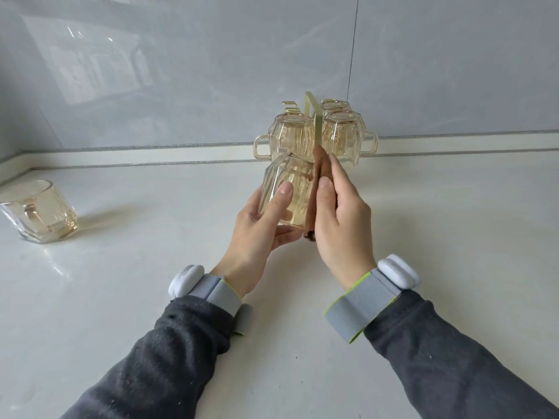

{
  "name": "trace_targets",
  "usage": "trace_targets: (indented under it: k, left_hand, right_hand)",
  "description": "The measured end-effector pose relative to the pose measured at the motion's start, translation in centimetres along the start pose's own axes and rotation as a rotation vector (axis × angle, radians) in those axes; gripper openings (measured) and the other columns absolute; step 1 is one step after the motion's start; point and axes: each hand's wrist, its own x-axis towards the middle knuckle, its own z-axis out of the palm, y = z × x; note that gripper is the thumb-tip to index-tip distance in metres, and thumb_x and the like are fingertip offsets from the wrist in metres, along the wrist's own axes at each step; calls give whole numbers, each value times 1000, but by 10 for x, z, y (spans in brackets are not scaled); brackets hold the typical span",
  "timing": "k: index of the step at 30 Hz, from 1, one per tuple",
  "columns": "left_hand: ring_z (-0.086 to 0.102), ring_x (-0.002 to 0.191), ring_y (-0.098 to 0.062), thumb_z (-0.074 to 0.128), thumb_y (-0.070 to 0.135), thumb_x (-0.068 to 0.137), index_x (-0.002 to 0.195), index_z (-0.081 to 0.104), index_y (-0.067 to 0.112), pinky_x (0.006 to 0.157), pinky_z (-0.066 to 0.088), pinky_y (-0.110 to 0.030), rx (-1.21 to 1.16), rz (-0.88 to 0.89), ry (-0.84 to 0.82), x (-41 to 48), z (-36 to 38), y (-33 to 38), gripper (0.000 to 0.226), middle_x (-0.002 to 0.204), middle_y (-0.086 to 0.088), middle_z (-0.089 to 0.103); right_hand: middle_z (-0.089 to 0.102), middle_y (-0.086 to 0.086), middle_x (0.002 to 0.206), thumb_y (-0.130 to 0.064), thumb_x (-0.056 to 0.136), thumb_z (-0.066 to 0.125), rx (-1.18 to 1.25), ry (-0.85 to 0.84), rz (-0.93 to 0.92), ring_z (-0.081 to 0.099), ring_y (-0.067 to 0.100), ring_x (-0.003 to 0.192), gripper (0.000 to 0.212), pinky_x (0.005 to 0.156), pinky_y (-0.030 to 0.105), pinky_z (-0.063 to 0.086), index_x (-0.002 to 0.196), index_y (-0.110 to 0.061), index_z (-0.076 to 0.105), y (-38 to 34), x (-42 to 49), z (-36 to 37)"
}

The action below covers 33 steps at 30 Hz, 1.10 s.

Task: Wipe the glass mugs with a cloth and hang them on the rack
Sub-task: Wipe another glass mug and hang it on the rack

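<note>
Left grip [260,225] clasps a mug [290,182] at frame centre, held up off the table [453,222], thumb lying across its wall. Right grip [341,219] grasps a brown cloth [319,164] and presses it flat against the mug's side at 3 o'clock. Rack [311,116] stands at 12 o'clock, just behind the mug. Three hung mugs sit on it, mouths down: one [290,134] at its 9 o'clock, two [341,134] [332,105] at its 3 o'clock. Spare mug [39,211] rests on the table at 9 o'clock, mouth up, well apart.
</note>
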Motion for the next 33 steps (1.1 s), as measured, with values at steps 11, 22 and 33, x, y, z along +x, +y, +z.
trace_targets:
  k: [11,22,33]
  left_hand:
    - [73,105,-29,62,69,82,120,74,27,92,62,-38,-246,-86,210,1,-3,8,58,111,-9,74]
    - [71,90,-26,68,61,85,125,70,17,87,62,-37,-193,-50,182,3,-5,5,60,106,-13,65]
    - [70,81,-11,68,50,87,125,67,30,76,59,-30,158,94,-70,-2,-1,-3,43,86,19,72]
  right_hand:
    - [42,15,156,-17,103,41,-224,-199,-457,37,27,147,47,126,37,16,147,-1,47,6,-14,21]
    - [43,15,156,-15,104,41,-158,-140,-321,35,23,147,46,125,30,13,149,-1,44,2,-15,20]
    - [66,-17,70,-15,105,42,370,142,360,58,4,63,34,58,22,46,112,-20,75,1,11,-9]
